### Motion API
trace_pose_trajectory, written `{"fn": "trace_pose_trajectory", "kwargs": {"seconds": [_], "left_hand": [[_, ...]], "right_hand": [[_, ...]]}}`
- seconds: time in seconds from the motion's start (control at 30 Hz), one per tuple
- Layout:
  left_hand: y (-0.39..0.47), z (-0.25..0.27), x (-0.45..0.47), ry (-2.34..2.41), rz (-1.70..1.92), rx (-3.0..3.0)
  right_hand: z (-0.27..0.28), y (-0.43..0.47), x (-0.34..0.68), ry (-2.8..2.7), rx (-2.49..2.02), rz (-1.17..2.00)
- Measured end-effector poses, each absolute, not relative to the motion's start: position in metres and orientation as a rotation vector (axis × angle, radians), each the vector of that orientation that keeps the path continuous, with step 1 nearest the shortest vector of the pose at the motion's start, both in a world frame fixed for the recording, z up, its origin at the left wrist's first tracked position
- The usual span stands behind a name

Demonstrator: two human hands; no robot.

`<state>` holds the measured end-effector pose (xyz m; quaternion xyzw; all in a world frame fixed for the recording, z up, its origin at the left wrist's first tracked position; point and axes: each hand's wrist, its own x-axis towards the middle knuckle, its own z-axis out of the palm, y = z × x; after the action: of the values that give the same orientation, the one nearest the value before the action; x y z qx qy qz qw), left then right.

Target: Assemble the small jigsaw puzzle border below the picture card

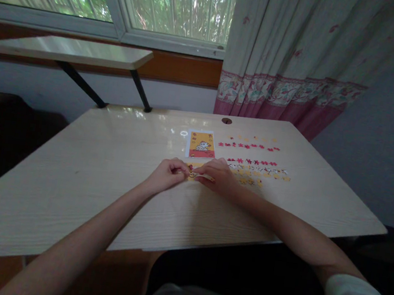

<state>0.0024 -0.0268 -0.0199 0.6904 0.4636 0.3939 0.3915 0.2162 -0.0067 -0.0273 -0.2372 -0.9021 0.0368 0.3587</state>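
Observation:
Yellow jigsaw puzzle pieces point(192, 174), some joined, lie on the table between my two hands. My left hand point(167, 175) is closed, with its thumb and index fingertips at the left edge of these pieces. From the other side, my right hand point(222, 178) bends over them, its fingers pinched at a piece that they partly cover. Just beyond my hands lies the picture card point(200, 144), showing a white cartoon animal on yellow and red. Loose red puzzle pieces point(247, 146) and loose yellow puzzle pieces point(250, 182) are laid out in rows to the right.
The pale wooden table point(89, 172) has a round cable hole point(226, 121) near its back edge. A raised shelf point(72, 51) on black brackets stands at the back left. Behind are a window point(178, 6) and a long curtain point(287, 53).

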Motion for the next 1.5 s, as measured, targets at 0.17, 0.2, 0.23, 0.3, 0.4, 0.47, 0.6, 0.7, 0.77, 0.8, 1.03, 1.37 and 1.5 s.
{"fn": "trace_pose_trajectory", "kwargs": {"seconds": [0.17,0.2,0.23,0.3,0.4,0.47,0.6,0.7,0.77,0.8,1.03,1.37,1.5], "left_hand": [[-0.027,-0.018,0.006,1.17,1.067,1.692],[-0.027,-0.017,0.006,1.161,1.086,1.681],[-0.027,-0.016,0.007,1.152,1.104,1.669],[-0.027,-0.015,0.008,1.141,1.132,1.641],[-0.027,-0.015,0.007,1.154,1.151,1.628],[-0.027,-0.015,0.007,1.162,1.138,1.644],[-0.026,-0.017,0.006,1.165,1.129,1.663],[-0.026,-0.018,0.005,1.168,1.126,1.669],[-0.025,-0.019,0.005,1.177,1.127,1.67],[-0.025,-0.02,0.004,1.184,1.128,1.668],[-0.024,-0.023,0.003,1.211,1.125,1.699],[-0.029,-0.031,0.014,1.132,1.107,1.814],[-0.028,-0.034,0.012,1.124,1.089,1.81]], "right_hand": [[-0.026,-0.005,0.219,-2.288,-0.626,0.053],[-0.025,-0.004,0.219,-2.265,-0.661,0.039],[-0.025,-0.003,0.22,-2.235,-0.7,0.022],[-0.024,-0.002,0.221,-2.171,-0.759,-0.015],[-0.022,-0.001,0.223,-2.116,-0.784,-0.056],[-0.022,0.0,0.224,-2.104,-0.786,-0.062],[-0.023,0.002,0.225,-2.081,-0.773,-0.04],[-0.024,0.004,0.227,-2.079,-0.79,-0.006],[-0.024,0.007,0.23,-2.099,-0.818,0.022],[-0.024,0.009,0.232,-2.112,-0.823,0.035],[-0.024,0.018,0.242,-2.129,-0.696,0.072],[-0.025,-0.001,0.224,-2.227,-0.723,0.126],[-0.026,-0.001,0.223,-2.23,-0.71,0.144]]}}
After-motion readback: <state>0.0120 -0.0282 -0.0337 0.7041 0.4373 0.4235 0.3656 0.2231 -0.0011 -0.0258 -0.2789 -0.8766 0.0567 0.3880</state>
